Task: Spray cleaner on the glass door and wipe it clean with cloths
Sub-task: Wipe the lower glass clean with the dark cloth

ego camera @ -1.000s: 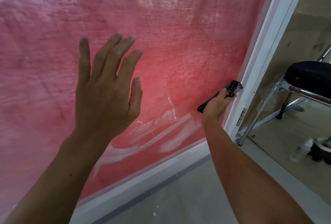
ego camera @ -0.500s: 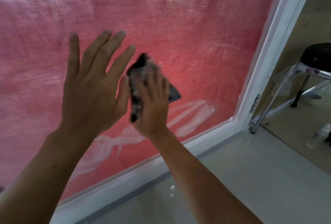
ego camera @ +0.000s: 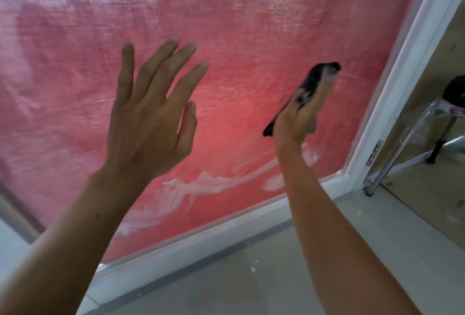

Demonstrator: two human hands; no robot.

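Dark cloth (ego camera: 305, 94) was held in right grip (ego camera: 300, 116), pressed to glass door (ego camera: 251, 38). Left grip (ego camera: 148, 118) was splayed wide, empty. White streaks (ego camera: 201, 184) below right grip were better taken with overlapping firm passes.

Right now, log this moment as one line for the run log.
left hand flat, fingers spread on glass door | right hand grips dark cloth on glass | white streaks remain below

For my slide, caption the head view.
Right hand wipes the glass door with a dark cloth; left hand spread open; white streaks below.
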